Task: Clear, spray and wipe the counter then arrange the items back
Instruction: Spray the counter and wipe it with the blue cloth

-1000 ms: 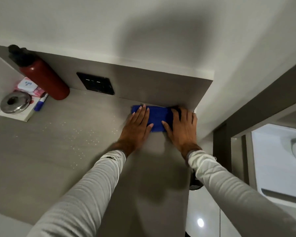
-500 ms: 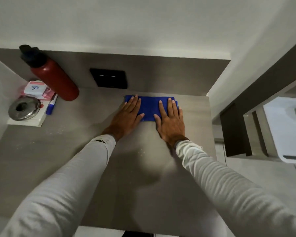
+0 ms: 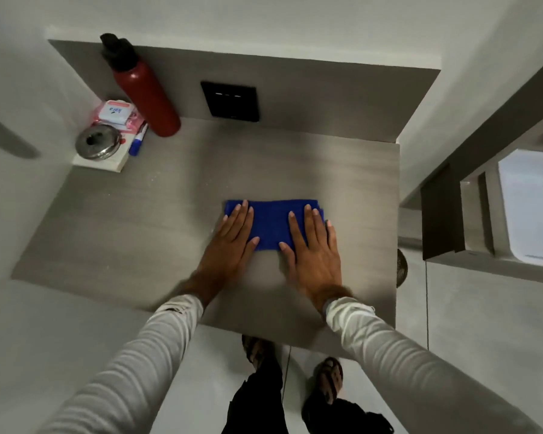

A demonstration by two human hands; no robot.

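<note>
Head view: a folded blue cloth (image 3: 271,223) lies flat on the grey counter (image 3: 138,220), well in front of the red bottle (image 3: 148,98). Left hand (image 3: 229,242) and right hand (image 3: 314,245) press it, palms down, fingers spread.

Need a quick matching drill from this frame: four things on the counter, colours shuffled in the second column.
Things:
1. cloth
2. bottle
3. round lid
4. switch panel

Colours:
A. black
B. silver
C. blue
D. red

Pairs: 1-C, 2-D, 3-B, 4-A
</note>
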